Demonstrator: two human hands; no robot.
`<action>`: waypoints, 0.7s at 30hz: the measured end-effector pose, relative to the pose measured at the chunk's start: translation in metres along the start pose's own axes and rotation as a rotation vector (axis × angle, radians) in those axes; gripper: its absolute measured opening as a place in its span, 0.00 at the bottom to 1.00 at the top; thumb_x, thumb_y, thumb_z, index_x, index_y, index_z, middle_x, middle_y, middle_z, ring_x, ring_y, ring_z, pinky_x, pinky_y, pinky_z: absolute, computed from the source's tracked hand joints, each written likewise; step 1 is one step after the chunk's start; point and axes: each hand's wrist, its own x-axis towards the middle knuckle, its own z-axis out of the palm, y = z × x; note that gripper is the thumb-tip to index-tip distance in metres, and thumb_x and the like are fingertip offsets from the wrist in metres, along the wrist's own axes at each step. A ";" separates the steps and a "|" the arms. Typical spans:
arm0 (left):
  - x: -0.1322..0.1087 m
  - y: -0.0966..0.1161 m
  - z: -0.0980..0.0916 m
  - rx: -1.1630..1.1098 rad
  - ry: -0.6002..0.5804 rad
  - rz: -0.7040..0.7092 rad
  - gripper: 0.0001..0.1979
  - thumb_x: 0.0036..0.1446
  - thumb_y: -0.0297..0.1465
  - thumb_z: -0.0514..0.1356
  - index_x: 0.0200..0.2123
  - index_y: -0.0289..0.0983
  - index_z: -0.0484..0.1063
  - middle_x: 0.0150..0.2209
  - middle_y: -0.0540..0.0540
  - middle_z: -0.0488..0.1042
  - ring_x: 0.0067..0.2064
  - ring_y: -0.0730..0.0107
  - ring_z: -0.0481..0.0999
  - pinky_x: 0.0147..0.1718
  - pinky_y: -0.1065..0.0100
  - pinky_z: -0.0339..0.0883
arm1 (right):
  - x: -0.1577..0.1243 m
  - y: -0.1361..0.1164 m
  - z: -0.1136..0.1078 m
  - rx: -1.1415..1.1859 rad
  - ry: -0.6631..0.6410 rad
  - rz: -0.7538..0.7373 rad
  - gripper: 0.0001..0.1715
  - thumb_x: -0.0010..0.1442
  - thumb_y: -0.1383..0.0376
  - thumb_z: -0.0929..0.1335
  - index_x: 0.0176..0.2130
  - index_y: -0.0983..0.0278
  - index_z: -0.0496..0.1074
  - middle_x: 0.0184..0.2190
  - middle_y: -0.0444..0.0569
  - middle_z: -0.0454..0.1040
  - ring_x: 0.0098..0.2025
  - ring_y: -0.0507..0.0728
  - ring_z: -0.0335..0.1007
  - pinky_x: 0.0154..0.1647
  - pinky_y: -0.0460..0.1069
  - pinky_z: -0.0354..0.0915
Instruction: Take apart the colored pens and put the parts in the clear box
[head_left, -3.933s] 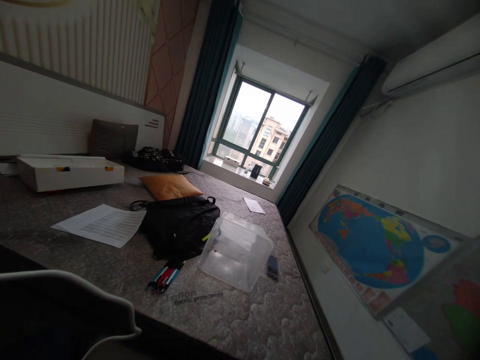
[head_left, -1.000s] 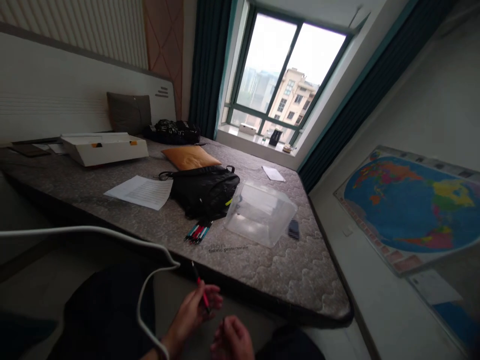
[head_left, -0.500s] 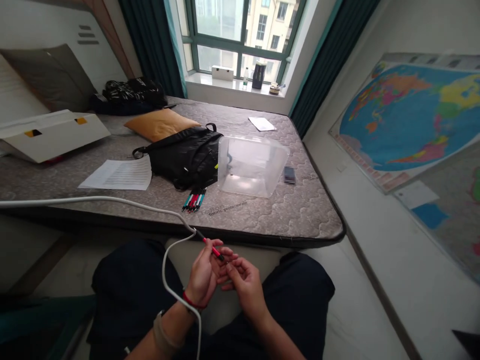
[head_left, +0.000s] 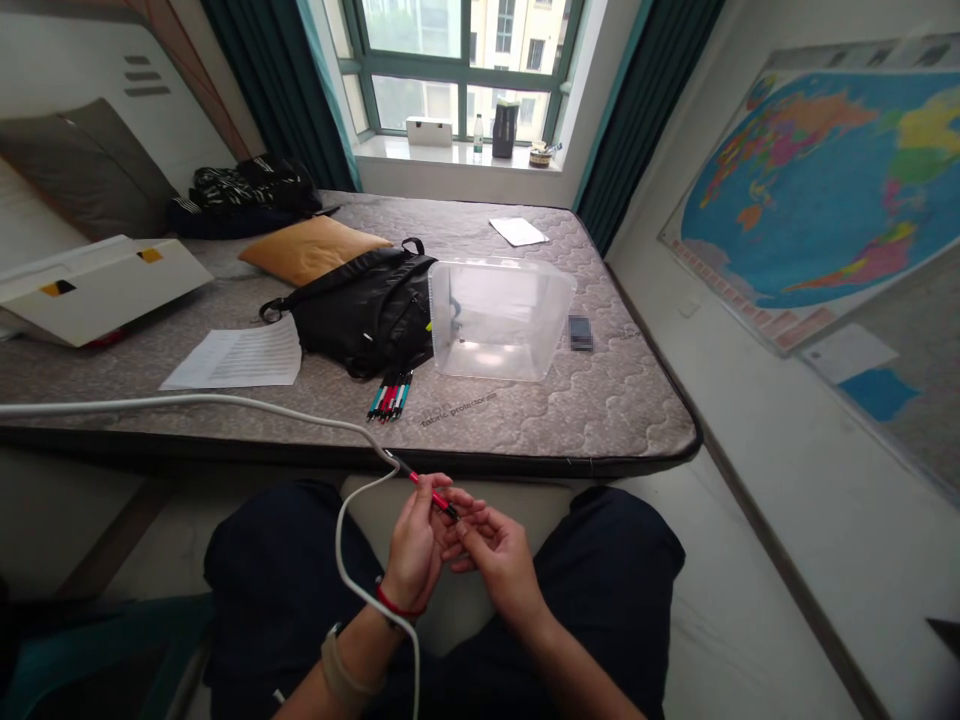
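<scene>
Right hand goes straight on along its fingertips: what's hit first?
Most likely the left hand, right by the black end of the red pen it holds. The right hand may already be touching one or both; depth is unclear there.

White cable (head_left: 340, 545) obstructs passage beside left hand (head_left: 416, 548).

the quilted mattress (head_left: 600, 420) bore pens (head_left: 390, 396) near its front edge; behind them lay a black bag (head_left: 360, 315) and clear bin (head_left: 495, 310); printed paper (head_left: 236, 358) and a white box (head_left: 105, 298) lay left, an orange cushion (head_left: 307, 250) behind the bag.
</scene>
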 end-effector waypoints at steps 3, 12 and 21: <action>-0.002 -0.002 0.001 0.028 -0.014 0.029 0.18 0.60 0.46 0.59 0.43 0.37 0.65 0.32 0.45 0.78 0.35 0.59 0.82 0.27 0.70 0.72 | -0.001 -0.001 0.000 -0.006 0.003 -0.006 0.25 0.53 0.50 0.74 0.40 0.69 0.74 0.31 0.52 0.79 0.28 0.56 0.77 0.26 0.47 0.72; -0.001 -0.015 -0.006 0.089 -0.030 0.043 0.20 0.56 0.47 0.62 0.41 0.37 0.68 0.35 0.43 0.80 0.41 0.56 0.81 0.35 0.66 0.74 | -0.002 0.013 -0.007 -0.107 0.091 -0.073 0.22 0.54 0.50 0.74 0.37 0.67 0.74 0.31 0.53 0.79 0.31 0.59 0.77 0.27 0.49 0.71; 0.001 -0.017 -0.012 -0.095 -0.016 -0.115 0.16 0.62 0.43 0.58 0.42 0.35 0.68 0.36 0.39 0.81 0.44 0.55 0.81 0.46 0.56 0.72 | -0.003 0.012 -0.012 -0.308 0.109 -0.215 0.15 0.56 0.55 0.73 0.37 0.64 0.78 0.35 0.52 0.79 0.36 0.59 0.76 0.29 0.47 0.70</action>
